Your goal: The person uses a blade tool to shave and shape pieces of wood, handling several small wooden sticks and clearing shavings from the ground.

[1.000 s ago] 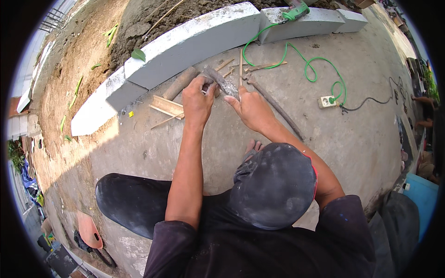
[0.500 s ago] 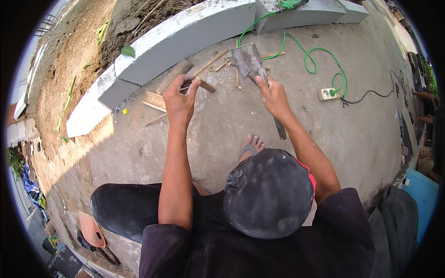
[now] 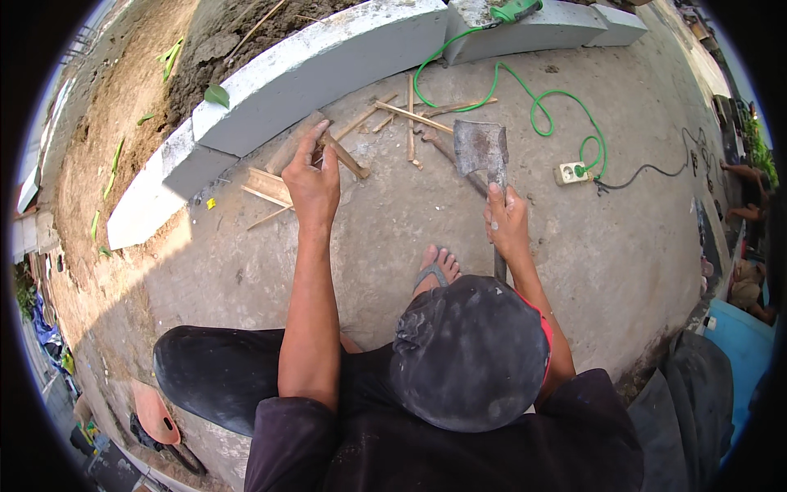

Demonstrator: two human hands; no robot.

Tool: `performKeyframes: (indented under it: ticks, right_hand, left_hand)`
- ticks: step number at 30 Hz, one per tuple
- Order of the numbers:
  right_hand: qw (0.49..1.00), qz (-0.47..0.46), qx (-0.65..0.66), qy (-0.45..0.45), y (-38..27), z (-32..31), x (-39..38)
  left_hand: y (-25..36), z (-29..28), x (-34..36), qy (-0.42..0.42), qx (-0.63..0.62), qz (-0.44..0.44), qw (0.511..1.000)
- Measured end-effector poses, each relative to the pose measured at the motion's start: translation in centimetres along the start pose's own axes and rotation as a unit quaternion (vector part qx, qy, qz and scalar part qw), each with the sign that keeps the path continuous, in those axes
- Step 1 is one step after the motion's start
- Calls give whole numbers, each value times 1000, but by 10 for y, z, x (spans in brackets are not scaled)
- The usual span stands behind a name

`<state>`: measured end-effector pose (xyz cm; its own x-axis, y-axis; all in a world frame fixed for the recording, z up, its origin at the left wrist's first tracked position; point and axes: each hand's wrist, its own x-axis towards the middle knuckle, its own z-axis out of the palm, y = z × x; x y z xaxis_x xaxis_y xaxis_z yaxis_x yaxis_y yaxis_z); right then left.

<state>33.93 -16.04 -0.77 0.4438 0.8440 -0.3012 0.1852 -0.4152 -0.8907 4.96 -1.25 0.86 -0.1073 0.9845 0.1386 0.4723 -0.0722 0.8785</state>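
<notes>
My right hand (image 3: 508, 221) grips a hatchet (image 3: 481, 148) by its handle. Its wide grey blade is raised ahead of the hand, and the handle's end runs down behind the fingers. My left hand (image 3: 314, 184) is open, its index finger and thumb apart with nothing visible between them. Just beyond that thumb a short wooden piece (image 3: 352, 160) rests on the concrete. Beside the left hand are a thicker round piece of wood (image 3: 297, 141) and a split bamboo-like piece (image 3: 267, 187). A dark-handled tool (image 3: 459, 168) lies partly behind the hatchet; its kind is unclear.
Pale kerb blocks (image 3: 320, 78) curve across the far side, with soil behind them. Thin wooden strips (image 3: 411, 123) lie scattered before the blocks. A green cord (image 3: 545, 98) winds from a green power tool (image 3: 516, 10) to a white socket block (image 3: 571, 172). My sandalled foot (image 3: 438, 266) is near.
The right hand and hatchet have shifted right, and the blade has turned more upright. My left thumb and index finger have parted from their pinch.
</notes>
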Motion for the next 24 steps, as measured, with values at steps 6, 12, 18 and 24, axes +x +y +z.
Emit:
performKeyframes:
  ticks: [6,12,18,24]
  right_hand:
    - [997,-39,-60,1,-5,2,-2]
    - [983,-143,-97,-63,-79,33,-11]
    - [952,-234,-166,-104,-136,50,-13]
    - [931,-261,-210,-146,-170,73,-11]
  left_hand:
    - [-14,18,-7,15,-90,-69,993]
    - [-41,39,-21,5,2,-37,999]
    - [-26,43,-22,9,53,-42,998]
    - [-39,51,-26,30,42,-11,999]
